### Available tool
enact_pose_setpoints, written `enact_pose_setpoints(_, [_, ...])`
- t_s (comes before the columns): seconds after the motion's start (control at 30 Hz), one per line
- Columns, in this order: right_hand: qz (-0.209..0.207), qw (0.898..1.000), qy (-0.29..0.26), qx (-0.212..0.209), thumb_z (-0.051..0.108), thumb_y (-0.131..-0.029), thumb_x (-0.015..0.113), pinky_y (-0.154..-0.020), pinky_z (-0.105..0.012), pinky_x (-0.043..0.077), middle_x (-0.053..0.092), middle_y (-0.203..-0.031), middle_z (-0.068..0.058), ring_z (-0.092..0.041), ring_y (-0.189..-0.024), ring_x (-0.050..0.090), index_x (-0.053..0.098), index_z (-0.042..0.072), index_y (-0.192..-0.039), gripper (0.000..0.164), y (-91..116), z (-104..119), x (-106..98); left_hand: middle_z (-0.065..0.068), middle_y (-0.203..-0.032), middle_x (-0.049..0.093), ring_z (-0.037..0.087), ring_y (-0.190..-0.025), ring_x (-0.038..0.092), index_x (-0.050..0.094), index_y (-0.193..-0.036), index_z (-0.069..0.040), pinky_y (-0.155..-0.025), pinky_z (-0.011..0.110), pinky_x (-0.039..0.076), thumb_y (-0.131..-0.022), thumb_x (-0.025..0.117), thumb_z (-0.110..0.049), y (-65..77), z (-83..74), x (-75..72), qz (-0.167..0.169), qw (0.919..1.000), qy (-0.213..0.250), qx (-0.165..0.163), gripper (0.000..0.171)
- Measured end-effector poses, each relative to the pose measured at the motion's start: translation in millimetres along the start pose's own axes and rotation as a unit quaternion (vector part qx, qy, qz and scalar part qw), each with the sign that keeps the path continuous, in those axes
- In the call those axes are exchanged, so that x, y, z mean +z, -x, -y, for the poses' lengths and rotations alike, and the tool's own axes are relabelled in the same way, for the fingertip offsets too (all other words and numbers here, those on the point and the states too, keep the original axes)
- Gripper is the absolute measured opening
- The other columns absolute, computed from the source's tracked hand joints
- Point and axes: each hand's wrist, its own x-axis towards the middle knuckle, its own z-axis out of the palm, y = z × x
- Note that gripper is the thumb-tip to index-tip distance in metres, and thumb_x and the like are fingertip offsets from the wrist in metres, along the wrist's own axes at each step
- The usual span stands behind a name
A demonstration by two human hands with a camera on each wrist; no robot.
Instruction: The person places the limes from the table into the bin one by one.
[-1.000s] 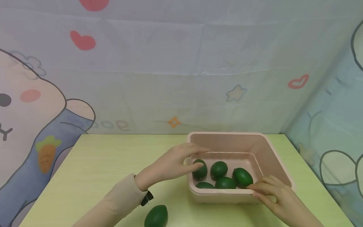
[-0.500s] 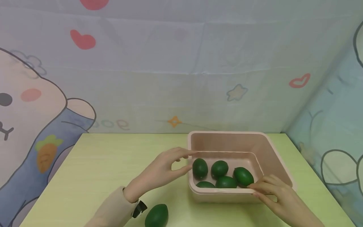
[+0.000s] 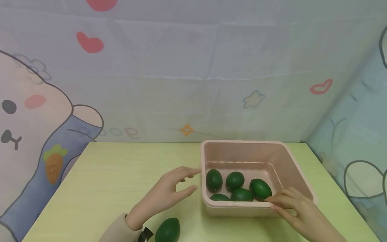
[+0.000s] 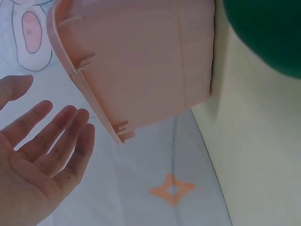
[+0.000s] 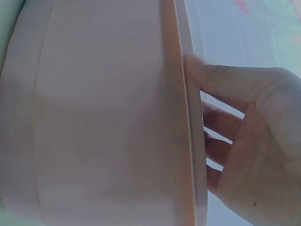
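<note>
A pink plastic bin stands on the table and holds several dark green, lime-like fruits. My right hand grips its near rim towards the right corner. In the right wrist view the thumb lies on the outer side of that rim and the other fingers pass behind it. My left hand hovers left of the bin with its fingers spread and nothing in them, also seen in the left wrist view beside the bin's outer wall. One more green fruit lies on the table near the left wrist.
The pale yellow-green table ends at a printed cloth backdrop behind. Another cloth hangs along the right side. A dark band sits at the left wrist.
My left hand has drawn back from over the bin's left edge, leftward and towards me, with no fruit in it. The right hand keeps its place on the rim.
</note>
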Motion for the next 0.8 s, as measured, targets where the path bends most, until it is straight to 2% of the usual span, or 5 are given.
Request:
enact_pose_setpoints(0.23, [0.004, 1.0, 0.003, 0.004, 0.006, -0.073, 0.08, -0.075, -0.005, 0.037, 0.06, -0.094, 0.024, 0.006, -0.088, 0.047, 0.073, 0.031, -0.099, 0.037, 0, 0, 1, -0.014, -0.124, 0.062, 0.003, -0.105, 0.058, 0.057, -0.133, -0.026, -0.086, 0.027, 0.051, -0.091, 0.067, -0.027, 14.9, 3.0, 5.6, -0.01, 0.9994, -0.002, -0.033, 0.043])
enact_pose_setpoints(0.47, [0.003, 1.0, 0.003, 0.0, 0.004, -0.071, 0.08, -0.076, -0.004, 0.037, 0.06, -0.094, 0.023, 0.006, -0.088, 0.048, 0.073, 0.03, -0.099, 0.038, 0, 0, 0, -0.014, -0.123, 0.062, 0.004, -0.104, 0.058, 0.057, -0.132, -0.028, -0.086, 0.028, 0.052, -0.09, 0.068, -0.028, 27.9, 7.8, 11.5, -0.01, 0.9989, 0.01, -0.046, 0.044])
enact_pose_setpoints(0.8, [0.004, 1.0, 0.0, 0.0, 0.004, -0.072, 0.08, -0.075, -0.004, 0.037, 0.06, -0.094, 0.024, 0.007, -0.088, 0.048, 0.073, 0.03, -0.1, 0.039, 0, 0, 0, -0.016, -0.122, 0.062, 0.004, -0.104, 0.059, 0.055, -0.132, -0.032, -0.084, 0.027, 0.052, -0.091, 0.067, -0.03, 49.4, 19.9, 20.3, -0.016, 0.9982, 0.002, -0.058, 0.044])
